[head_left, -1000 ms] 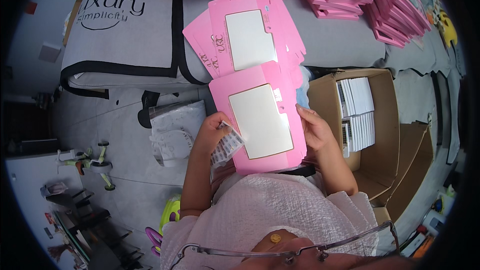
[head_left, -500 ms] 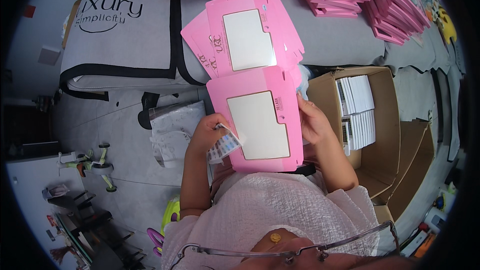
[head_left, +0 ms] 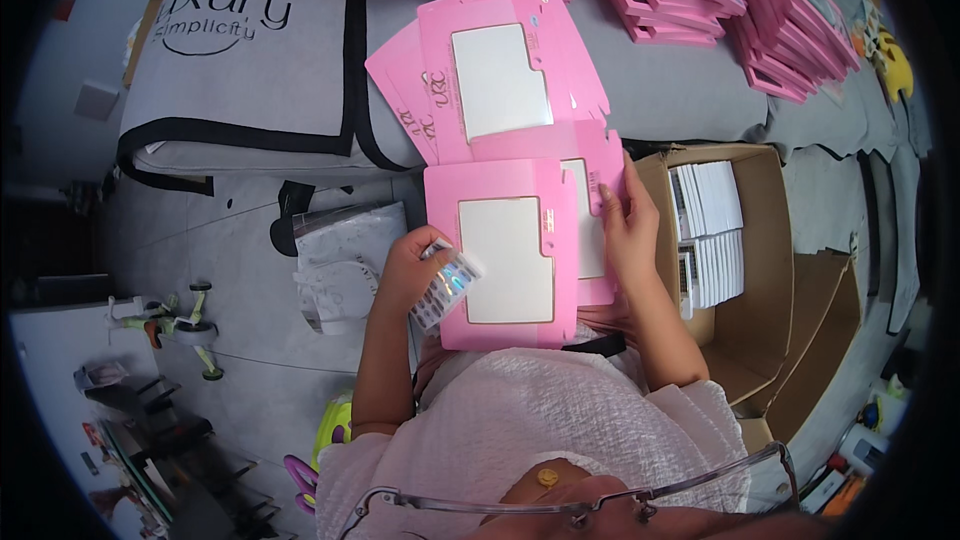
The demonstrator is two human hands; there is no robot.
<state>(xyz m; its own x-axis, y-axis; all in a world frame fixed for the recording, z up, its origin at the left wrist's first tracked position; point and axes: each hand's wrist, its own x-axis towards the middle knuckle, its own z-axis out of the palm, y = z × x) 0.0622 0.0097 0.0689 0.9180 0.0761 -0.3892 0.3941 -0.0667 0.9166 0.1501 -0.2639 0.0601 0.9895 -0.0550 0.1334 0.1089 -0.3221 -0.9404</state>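
My left hand [head_left: 408, 268] is closed on a shiny sticker sheet [head_left: 443, 292] with rows of small labels. The sheet lies over the left edge of a flat pink carton [head_left: 512, 335] with a pale cut-out window, at my lap. Behind that carton, another pink windowed card [head_left: 609, 162] sticks out to the right. My right hand [head_left: 630, 230] grips its right edge, thumb on the face and the other fingers mostly hidden. Just beyond, a fanned pile of similar pink cartons [head_left: 480, 10] lies on the grey couch.
Stacks of pink framed boxes [head_left: 670, 0] stand at the couch's back. An open cardboard box [head_left: 765, 260] on the right holds rows of white cases [head_left: 720, 265]. A clear plastic packet [head_left: 345, 265] and a small green wheeled toy [head_left: 180, 328] are on the left.
The pink cartons at my lap have spread apart, and one now shows to the right under my right hand. The sticker sheet has tilted in my left hand and catches the light.
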